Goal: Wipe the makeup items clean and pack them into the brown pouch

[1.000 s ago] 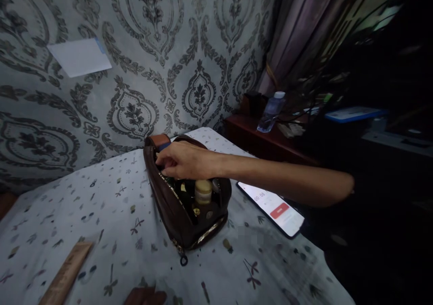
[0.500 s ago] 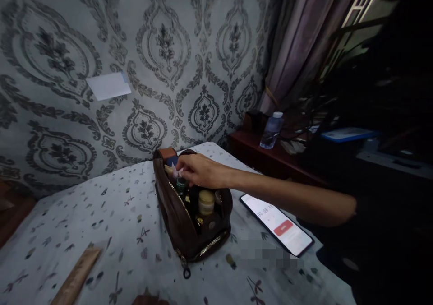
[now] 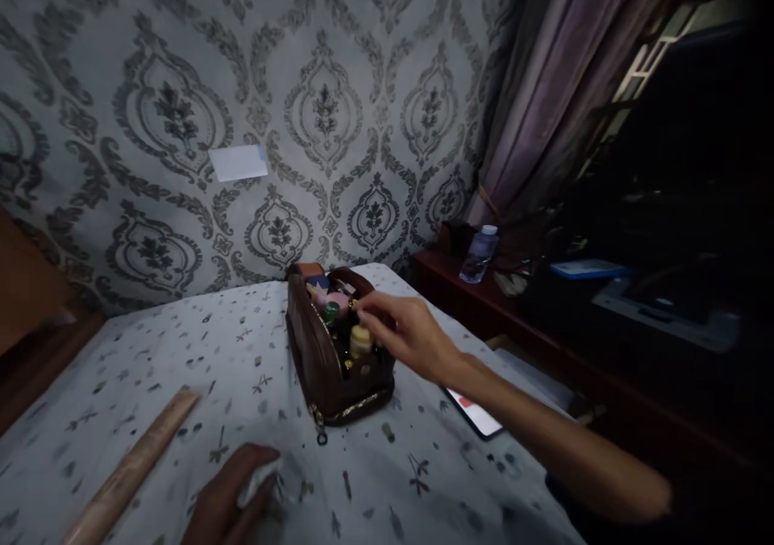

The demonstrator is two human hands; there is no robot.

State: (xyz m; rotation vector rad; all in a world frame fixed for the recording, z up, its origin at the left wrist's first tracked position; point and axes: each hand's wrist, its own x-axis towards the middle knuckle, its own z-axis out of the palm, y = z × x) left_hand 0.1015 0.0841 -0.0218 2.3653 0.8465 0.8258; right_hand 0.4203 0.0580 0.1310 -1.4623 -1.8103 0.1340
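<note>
Right hand (image 3: 411, 331), fingers bent, is at the bag (image 3: 314, 355), hold unclear; left hand (image 3: 226, 492) curls round a pale thing (image 3: 261, 479).

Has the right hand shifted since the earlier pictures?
Yes. Judged against the brown bag, the right hand has moved from over the far part of the opening to its right side, fingertips now near the yellow-lidded jar.
</note>
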